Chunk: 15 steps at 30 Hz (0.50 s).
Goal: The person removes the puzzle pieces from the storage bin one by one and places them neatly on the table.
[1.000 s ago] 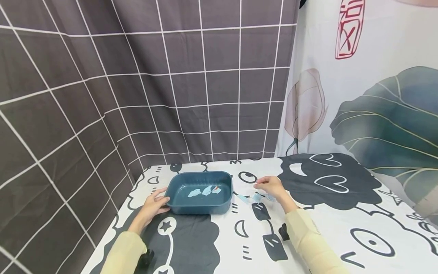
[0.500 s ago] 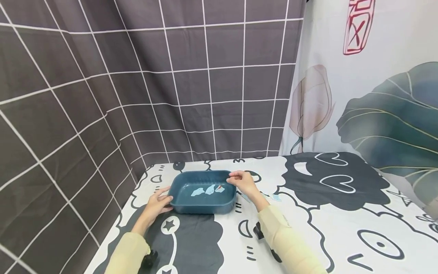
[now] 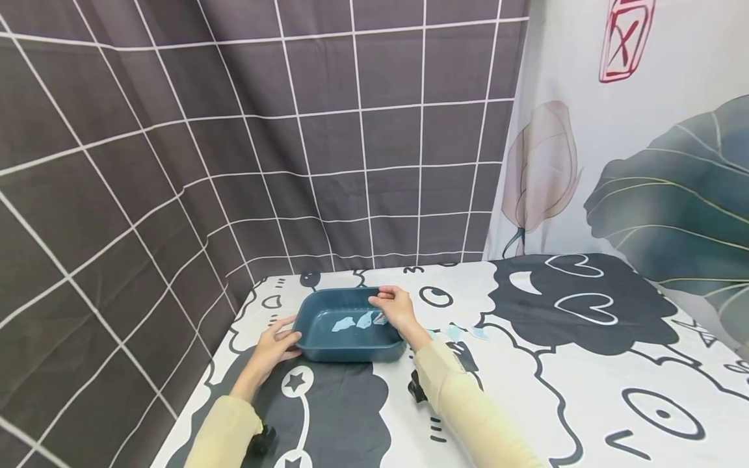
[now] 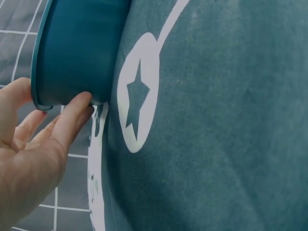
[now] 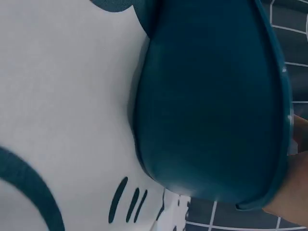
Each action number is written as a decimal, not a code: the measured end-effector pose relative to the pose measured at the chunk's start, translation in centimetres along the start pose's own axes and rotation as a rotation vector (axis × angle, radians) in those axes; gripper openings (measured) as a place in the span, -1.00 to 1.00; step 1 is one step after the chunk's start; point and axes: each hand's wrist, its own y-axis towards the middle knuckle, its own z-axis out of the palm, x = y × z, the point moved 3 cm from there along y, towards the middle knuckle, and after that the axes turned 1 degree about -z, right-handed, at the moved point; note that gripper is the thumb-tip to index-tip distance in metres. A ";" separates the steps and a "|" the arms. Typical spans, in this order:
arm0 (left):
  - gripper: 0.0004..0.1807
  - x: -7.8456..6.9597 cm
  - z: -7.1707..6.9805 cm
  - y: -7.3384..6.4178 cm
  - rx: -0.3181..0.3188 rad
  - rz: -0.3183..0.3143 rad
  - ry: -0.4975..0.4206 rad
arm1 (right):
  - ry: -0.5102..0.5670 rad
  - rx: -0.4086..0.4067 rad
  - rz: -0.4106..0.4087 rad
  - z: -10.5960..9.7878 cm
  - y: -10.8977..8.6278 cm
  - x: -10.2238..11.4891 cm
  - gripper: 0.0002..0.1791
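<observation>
A dark teal plastic basin [image 3: 351, 354] stands on the patterned cloth. My left hand [image 3: 273, 350] grips its left end, the thumb over the rim and the fingers against the outer wall; the left wrist view shows this hand [image 4: 43, 139] from close up. Inside the basin lie several light-blue scraps [image 3: 343, 324], one with a reddish mark partly behind my right hand. My right hand [image 3: 398, 311] is over the basin's right side, fingertips together. A small pale scrap [image 5: 293, 147] shows at its fingers in the right wrist view, mostly hidden by the basin wall.
More light-blue scraps [image 3: 454, 333] lie on the patterned cloth [image 3: 503, 403] to the right of the basin, near my right forearm. A dark grid-patterned curtain [image 3: 328, 149] hangs behind and on the left; a floral curtain [image 3: 544, 162] hangs at the right.
My right hand has moved left from above the scraps on the cloth to over the basin. The left hand keeps its hold on the basin. The view has shifted slightly.
</observation>
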 end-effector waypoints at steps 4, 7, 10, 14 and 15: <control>-0.42 -0.2 0.1 0.0 0.003 0.008 -0.013 | -0.001 -0.016 0.058 0.5 0.5 -0.4 -0.52; -0.42 -0.2 0.1 0.1 -0.001 0.011 -0.022 | -0.003 -0.039 0.094 0.8 0.8 -0.7 -0.51; -0.42 -0.2 0.0 0.2 -0.015 0.017 -0.020 | -0.026 -0.047 0.115 1.2 1.0 -0.9 -0.49; -0.44 -0.1 -0.1 0.2 -0.027 0.024 0.007 | -0.081 -0.038 0.150 1.5 1.2 -1.2 -0.48; -0.44 -0.2 -0.1 0.2 -0.026 0.028 0.017 | -0.094 -0.037 0.156 1.5 1.3 -1.3 -0.49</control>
